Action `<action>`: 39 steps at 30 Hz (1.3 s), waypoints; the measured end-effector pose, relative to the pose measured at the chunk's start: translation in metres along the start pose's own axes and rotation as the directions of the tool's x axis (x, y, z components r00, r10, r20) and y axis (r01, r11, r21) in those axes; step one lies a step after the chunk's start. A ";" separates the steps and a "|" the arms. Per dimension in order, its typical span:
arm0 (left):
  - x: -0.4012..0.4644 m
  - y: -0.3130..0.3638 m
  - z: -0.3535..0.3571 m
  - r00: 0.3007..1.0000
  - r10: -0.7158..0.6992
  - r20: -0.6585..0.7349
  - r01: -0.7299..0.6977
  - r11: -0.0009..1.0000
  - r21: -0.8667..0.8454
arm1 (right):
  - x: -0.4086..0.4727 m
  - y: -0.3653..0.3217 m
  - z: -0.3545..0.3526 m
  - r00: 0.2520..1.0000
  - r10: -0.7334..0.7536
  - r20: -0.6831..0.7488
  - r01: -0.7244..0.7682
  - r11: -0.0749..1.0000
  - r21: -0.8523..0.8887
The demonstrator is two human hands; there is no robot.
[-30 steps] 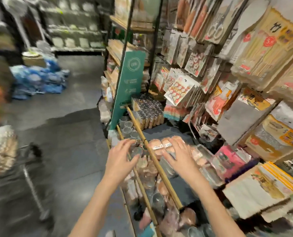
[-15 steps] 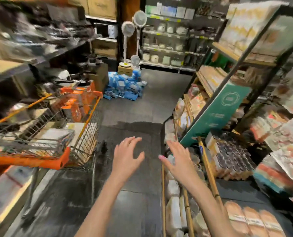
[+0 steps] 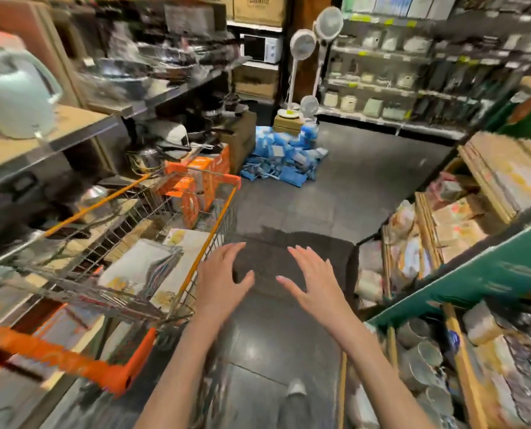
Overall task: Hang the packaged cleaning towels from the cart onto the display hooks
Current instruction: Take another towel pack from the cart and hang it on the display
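Head view: both hands' grip wide (empty) beside wire cart [image 3: 217, 212]; flat towel packs [image 3: 140, 267] inside.

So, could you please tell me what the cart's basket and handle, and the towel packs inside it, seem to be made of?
The cart basket looks like bare metal wire: a thin silvery grid with orange-coated rim rails. The handle seems to be matte orange plastic, though it is blurred. The towel packs look like grey cloth behind yellow printed card; any clear wrap is too blurred to confirm.

Both hands [image 3: 223, 281] [image 3: 315, 281] outstretched, fingers spread, empty.
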State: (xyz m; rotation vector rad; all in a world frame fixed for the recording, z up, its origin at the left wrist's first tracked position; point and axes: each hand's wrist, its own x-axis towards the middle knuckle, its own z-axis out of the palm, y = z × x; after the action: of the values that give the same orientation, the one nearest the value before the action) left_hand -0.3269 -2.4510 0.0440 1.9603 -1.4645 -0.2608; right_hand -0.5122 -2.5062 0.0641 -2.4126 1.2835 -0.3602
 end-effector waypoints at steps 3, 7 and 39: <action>0.035 -0.015 0.012 0.995 -0.103 -0.020 0.103 0.995 0.017 | 0.054 0.016 0.010 0.998 -0.046 0.052 0.047 0.999 -0.018; 0.090 -0.028 0.031 0.968 -0.242 -0.071 0.246 0.968 0.050 | 0.130 0.038 0.009 0.977 -0.145 0.153 0.153 0.988 -0.038; 0.327 -0.296 0.076 0.507 -0.830 -0.234 0.793 0.555 -0.250 | 0.583 -0.036 0.257 0.647 -0.395 0.652 0.359 0.913 0.195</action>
State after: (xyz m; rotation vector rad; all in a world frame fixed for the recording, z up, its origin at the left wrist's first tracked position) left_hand -0.0224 -2.7341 -0.1220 2.3309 -0.1882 -0.3845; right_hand -0.0637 -2.9196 -0.1232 -2.3920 0.4261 0.3816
